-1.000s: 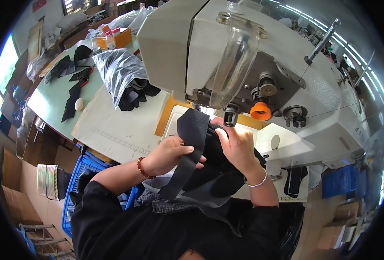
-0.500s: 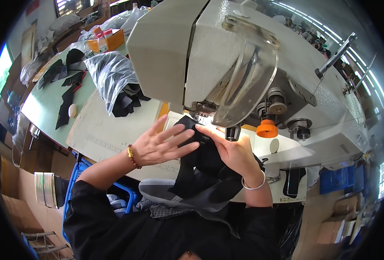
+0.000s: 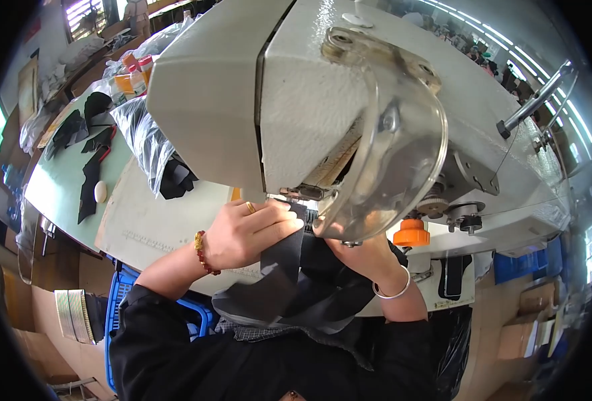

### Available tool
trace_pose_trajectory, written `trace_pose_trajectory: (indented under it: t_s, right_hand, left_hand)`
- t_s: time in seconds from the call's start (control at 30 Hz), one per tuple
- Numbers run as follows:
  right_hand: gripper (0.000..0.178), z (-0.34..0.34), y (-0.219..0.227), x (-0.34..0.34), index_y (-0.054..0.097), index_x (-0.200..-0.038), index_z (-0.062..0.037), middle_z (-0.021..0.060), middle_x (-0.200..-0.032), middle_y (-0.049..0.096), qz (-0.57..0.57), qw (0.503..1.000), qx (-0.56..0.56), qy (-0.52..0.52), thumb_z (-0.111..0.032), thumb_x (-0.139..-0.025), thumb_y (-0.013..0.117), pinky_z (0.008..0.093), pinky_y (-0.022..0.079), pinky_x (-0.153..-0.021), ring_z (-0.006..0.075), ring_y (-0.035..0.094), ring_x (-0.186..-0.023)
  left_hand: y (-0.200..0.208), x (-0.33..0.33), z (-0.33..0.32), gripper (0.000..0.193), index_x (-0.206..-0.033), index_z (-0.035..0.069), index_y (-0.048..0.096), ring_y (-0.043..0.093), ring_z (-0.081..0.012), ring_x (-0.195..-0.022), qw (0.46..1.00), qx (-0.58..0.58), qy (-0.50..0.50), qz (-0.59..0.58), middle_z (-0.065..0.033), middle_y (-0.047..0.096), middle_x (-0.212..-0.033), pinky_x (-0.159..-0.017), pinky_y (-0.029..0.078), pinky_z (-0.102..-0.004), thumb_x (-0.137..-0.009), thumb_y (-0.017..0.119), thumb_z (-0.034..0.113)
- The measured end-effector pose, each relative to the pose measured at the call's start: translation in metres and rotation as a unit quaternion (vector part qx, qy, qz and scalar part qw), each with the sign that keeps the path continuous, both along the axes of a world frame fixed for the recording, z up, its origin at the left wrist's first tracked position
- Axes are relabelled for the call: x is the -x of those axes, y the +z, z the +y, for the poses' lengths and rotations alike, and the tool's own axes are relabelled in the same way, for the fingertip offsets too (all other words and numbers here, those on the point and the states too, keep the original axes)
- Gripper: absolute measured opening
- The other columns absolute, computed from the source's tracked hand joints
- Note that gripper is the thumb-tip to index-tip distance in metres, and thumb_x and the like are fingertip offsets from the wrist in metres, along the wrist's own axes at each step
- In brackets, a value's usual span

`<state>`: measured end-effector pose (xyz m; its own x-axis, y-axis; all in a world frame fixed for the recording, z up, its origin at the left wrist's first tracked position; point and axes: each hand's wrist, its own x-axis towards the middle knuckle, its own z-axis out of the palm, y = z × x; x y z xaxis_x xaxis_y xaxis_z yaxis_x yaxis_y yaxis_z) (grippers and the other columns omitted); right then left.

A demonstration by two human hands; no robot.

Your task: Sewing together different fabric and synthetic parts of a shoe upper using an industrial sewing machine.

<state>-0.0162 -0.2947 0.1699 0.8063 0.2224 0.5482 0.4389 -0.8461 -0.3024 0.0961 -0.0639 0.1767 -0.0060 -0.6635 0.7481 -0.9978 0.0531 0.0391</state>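
Observation:
My left hand [image 3: 246,230] is closed on the edge of a black fabric piece [image 3: 282,244], just in front of the sewing machine's [image 3: 209,100] needle area. A ring and a beaded bracelet show on that hand and wrist. My right hand [image 3: 366,257] lies on the black fabric at the other side, its fingers hidden behind the clear plastic guard [image 3: 413,154]. The fabric hangs down from the machine toward my lap, over more dark and grey cloth. The needle itself is hidden.
On the left, cut black pieces [image 3: 90,187] and a white oval object [image 3: 100,192] lie on a green table [image 3: 52,180]. A clear plastic bag [image 3: 139,137] spills dark scraps. An orange knob [image 3: 411,232] sticks out below the machine. A blue plastic chair [image 3: 123,294] stands at left.
My left hand has gone from spread fingers to closed on the fabric edge. My right hand's fingers have gone behind the guard. The view has moved closer to the machine.

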Motion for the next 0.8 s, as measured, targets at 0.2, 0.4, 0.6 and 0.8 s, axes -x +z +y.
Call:
trace_pose_trajectory:
  t_s: [0.2,0.4,0.6,0.8]
  right_hand:
    - [0.021,-0.005,-0.026,-0.01,0.069,-0.088,-0.0056,0.0087,-0.088,0.069,-0.057,0.992,-0.099,0.062,-0.007,-0.068,0.074,0.0404,0.053,-0.073,0.0298,0.067,-0.079]
    - [0.035,-0.002,-0.032,-0.003,0.071,-0.105,-0.0092,0.0092,-0.107,0.068,0.043,0.973,-0.216,0.068,-0.012,-0.071,0.074,0.044,0.05,-0.083,0.0295,0.065,-0.095]
    - [0.033,0.001,-0.029,0.005,0.075,-0.106,-0.0115,0.0092,-0.111,0.069,0.101,0.956,-0.272,0.049,-0.031,-0.079,0.078,0.0416,0.052,-0.082,0.0273,0.067,-0.094]
    - [0.063,-0.007,-0.033,0.009,0.048,-0.136,-0.0052,0.0141,-0.133,0.054,0.331,0.859,-0.368,0.128,-0.044,-0.088,0.061,0.0408,0.039,-0.106,0.0269,0.052,-0.12]
  left_hand:
    - [-0.002,0.002,0.001,0.036,-0.107,0.008,0.069,0.061,-0.0117,-0.066,0.997,-0.006,0.069,-0.047,-0.004,0.068,-0.101,-0.045,0.039,-0.0258,-0.072,0.064,0.006]
    - [-0.004,0.003,-0.004,0.021,-0.092,0.007,0.072,0.069,-0.0154,-0.087,0.974,0.049,0.107,-0.194,-0.0041,0.068,-0.096,-0.053,0.045,-0.0225,-0.071,0.069,0.004]
    - [-0.011,0.001,-0.006,0.017,-0.09,0.009,0.073,0.069,-0.0169,-0.089,0.963,0.115,0.076,-0.233,-0.0035,0.071,-0.093,-0.068,0.055,-0.0244,-0.075,0.068,0.002]
    - [-0.018,0.0,-0.004,0.015,-0.086,0.008,0.072,0.069,-0.018,-0.088,0.961,0.119,0.076,-0.236,-0.0042,0.07,-0.092,-0.067,0.055,-0.024,-0.074,0.068,0.001]
